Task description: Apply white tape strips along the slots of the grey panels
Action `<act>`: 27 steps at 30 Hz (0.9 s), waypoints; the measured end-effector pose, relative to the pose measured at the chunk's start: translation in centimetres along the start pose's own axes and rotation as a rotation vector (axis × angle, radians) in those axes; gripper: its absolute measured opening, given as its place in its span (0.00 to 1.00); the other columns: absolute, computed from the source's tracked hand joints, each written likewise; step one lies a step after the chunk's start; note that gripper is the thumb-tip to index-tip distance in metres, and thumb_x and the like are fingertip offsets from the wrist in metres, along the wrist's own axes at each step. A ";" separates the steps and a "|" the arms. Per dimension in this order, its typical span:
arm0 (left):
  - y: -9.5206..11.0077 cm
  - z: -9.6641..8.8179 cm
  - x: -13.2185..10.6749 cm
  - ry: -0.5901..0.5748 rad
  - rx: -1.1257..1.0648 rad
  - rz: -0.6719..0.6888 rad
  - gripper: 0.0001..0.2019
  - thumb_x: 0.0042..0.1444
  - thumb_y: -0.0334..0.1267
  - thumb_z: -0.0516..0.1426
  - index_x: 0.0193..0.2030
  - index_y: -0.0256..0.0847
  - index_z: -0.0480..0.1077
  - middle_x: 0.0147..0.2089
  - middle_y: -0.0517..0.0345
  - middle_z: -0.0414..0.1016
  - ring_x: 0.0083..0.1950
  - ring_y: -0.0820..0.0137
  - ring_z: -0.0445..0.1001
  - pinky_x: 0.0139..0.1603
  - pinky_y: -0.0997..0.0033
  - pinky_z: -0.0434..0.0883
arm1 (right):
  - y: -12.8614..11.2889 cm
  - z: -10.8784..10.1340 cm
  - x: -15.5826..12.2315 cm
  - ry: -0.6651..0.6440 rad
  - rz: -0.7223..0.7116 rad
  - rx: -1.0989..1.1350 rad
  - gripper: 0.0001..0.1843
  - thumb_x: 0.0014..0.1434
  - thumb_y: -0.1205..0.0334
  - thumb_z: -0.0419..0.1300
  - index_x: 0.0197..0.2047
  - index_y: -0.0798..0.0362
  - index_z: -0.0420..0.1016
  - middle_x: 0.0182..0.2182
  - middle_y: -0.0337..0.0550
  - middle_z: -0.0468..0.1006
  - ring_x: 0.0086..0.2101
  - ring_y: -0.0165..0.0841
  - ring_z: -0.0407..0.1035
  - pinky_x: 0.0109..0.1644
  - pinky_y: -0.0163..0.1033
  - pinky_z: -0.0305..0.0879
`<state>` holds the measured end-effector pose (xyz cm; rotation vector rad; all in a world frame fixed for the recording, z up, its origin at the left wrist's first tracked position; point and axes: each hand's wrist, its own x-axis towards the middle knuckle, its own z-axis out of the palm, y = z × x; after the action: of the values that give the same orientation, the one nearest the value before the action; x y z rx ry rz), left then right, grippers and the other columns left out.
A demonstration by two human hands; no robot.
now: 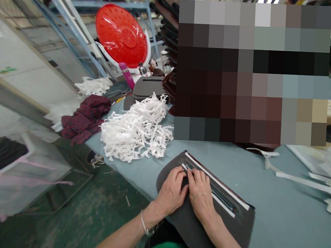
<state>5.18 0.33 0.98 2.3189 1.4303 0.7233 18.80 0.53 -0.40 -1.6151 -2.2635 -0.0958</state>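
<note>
A dark grey panel (pixel 232 222) with a zipper slot lies on the grey-blue table (pixel 282 217) in front of me. Two white tape strips (pixel 223 188) run along the slot. My left hand (pixel 172 192) rests on the panel's left part, fingers curled and pressing near the end of the slot. My right hand (pixel 201 193) lies right beside it, fingertips pinched together at the end of the nearer white strip. Both hands touch each other at the thumbs.
A heap of peeled white paper strips (pixel 136 132) lies behind the panel. A dark red striped cloth (pixel 85 117) hangs at the table's left edge. A red perforated dish (pixel 121 36), stacked dark panels (pixel 149 88) and loose white strips (pixel 302 179) surround the work area.
</note>
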 end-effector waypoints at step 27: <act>-0.3 0.7 0.0 -0.035 0.134 0.029 0.11 0.61 0.35 0.52 0.50 0.41 0.63 0.60 0.46 0.59 0.61 0.59 0.61 0.61 0.52 0.64 | 6.3 -5.6 -12.6 0.057 -0.094 -0.136 0.17 0.62 0.74 0.47 0.51 0.70 0.68 0.44 0.61 0.70 0.46 0.48 0.61 0.46 0.53 0.64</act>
<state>5.37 0.47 0.29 2.4454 1.4742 0.6093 29.58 -10.06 -0.19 -1.5497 -2.3328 -0.3216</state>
